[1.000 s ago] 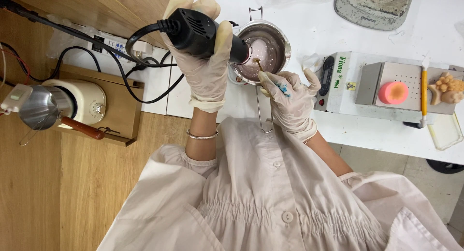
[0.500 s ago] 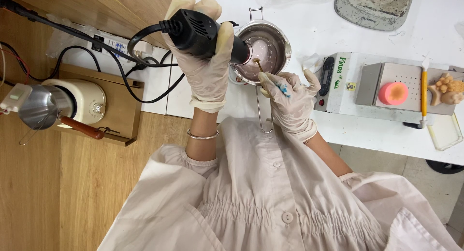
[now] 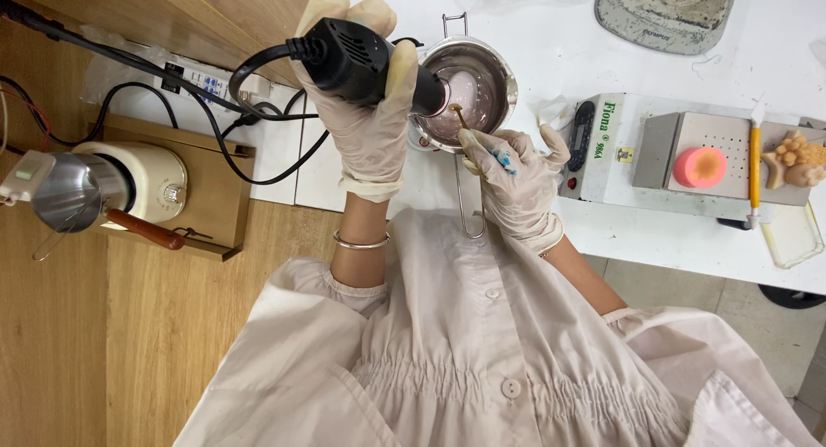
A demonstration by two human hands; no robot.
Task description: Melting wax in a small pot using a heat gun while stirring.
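My left hand (image 3: 366, 124), in a pale glove, grips a black corded heat gun (image 3: 361, 60) whose nozzle points into a small steel pot (image 3: 495, 68). The pot holds pinkish melted stuff and has a long wire handle (image 3: 465, 210) reaching toward me. My right hand (image 3: 514, 176), gloved with a blue smear, pinches a thin brown stick (image 3: 460, 116) whose tip dips over the pot's near rim. Both hands are close together at the pot on the white table (image 3: 551, 34).
A white box-shaped machine (image 3: 602, 150) with a metal plate carries a pink round piece (image 3: 701, 166), a yellow-handled tool (image 3: 755, 154) and a tan moulded figure (image 3: 800, 157). On the left stands a cream heater with a steel pitcher (image 3: 73, 191) on a wooden board. A power strip (image 3: 202, 84) lies behind the cable.
Almost nothing: the heat gun has edged slightly up and left, and my right hand with the stick has shifted a touch upward at the pot.
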